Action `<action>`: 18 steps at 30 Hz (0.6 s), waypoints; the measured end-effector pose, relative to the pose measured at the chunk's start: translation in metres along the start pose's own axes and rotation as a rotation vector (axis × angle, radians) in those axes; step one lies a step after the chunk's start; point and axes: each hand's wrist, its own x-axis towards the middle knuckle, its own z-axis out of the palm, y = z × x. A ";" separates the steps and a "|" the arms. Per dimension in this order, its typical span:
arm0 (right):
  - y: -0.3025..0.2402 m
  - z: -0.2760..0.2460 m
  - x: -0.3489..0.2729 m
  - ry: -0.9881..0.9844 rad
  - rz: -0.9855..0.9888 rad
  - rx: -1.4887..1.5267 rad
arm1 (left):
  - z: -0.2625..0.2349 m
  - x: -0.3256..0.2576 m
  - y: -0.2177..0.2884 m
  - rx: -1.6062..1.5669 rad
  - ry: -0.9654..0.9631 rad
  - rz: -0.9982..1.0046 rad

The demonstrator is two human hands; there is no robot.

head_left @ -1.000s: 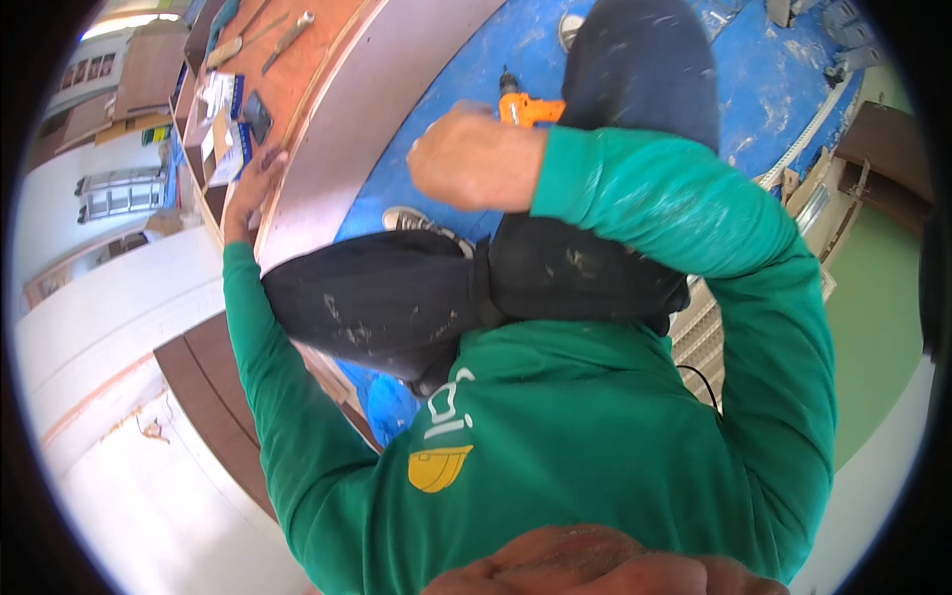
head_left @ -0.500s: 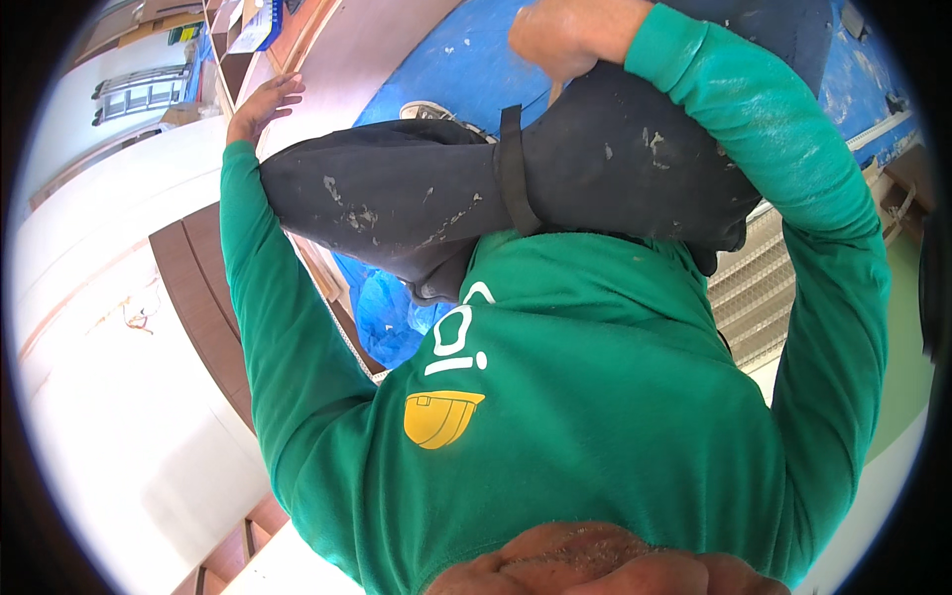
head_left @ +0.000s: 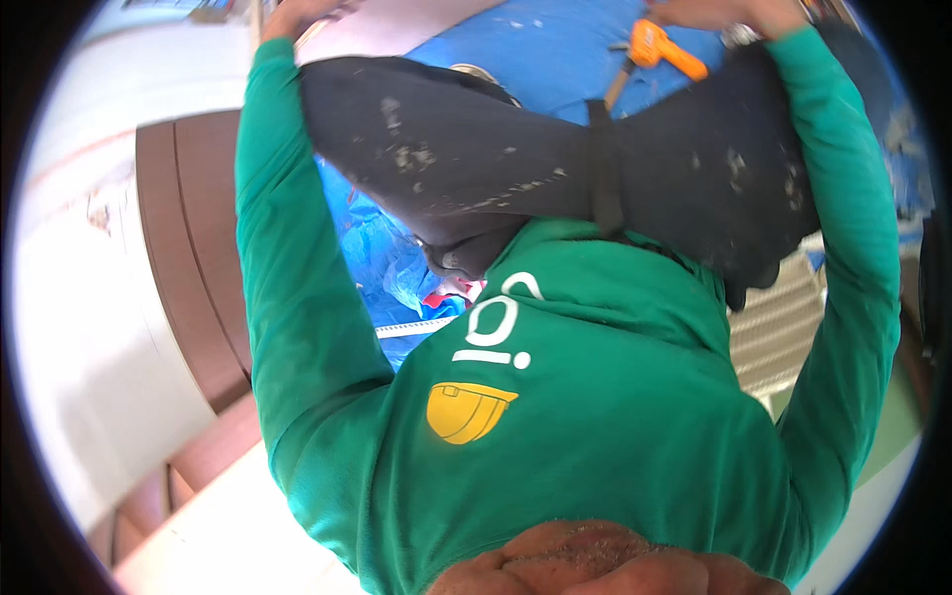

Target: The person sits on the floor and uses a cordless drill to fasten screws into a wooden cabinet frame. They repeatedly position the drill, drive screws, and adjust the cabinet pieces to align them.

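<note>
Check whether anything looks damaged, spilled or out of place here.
Nothing looks plainly broken. The dark trousers carry pale smears across both legs, perhaps dried splashes, and the blue sheeting left of the picture's centre lies crumpled rather than flat.

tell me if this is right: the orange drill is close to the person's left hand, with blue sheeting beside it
Not the left hand: the head view shows the orange drill close to the person's right hand, with blue sheeting beside it.

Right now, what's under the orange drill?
Blue sheet shows around the orange drill. Whatever is directly beneath the drill is covered, so I can't see it.
</note>
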 end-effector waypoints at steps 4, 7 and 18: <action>0.063 -0.049 0.037 0.211 -0.119 -0.067 | -0.024 -0.015 -0.014 -0.077 0.001 0.112; 0.195 -0.059 0.022 0.190 -0.004 0.315 | 0.038 0.035 0.058 0.218 0.432 0.385; 0.126 0.028 -0.041 0.198 0.157 1.558 | 0.110 -0.027 0.219 0.122 0.368 0.361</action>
